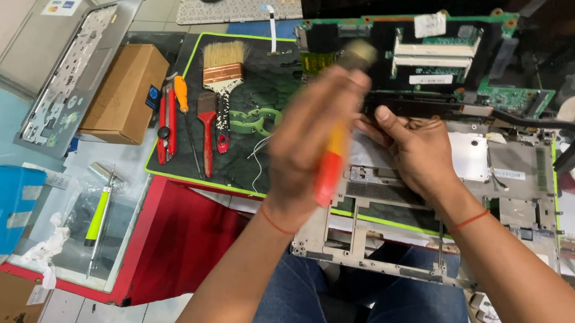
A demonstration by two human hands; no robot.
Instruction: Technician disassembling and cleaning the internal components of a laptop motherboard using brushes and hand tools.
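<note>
Left hand [313, 139] clenched round a brush [339, 127] with a red-and-yellow handle, blurred by motion. Long axis near vertical in view, bristle end up at the green circuit board [462, 58], handle end down toward the lap; likely gripped so to sweep the board. Right hand [417, 154] spread flat, fingers pressing the edge of the grey laptop chassis [505, 179], apparently steadying it; grasps nothing. Chassis half on the table [169, 242], half over the knees. On the dark work mat [251, 103]: spare paintbrush [223, 72], red-handled tools [169, 129]. Cardboard box [125, 92] left of mat.
</note>
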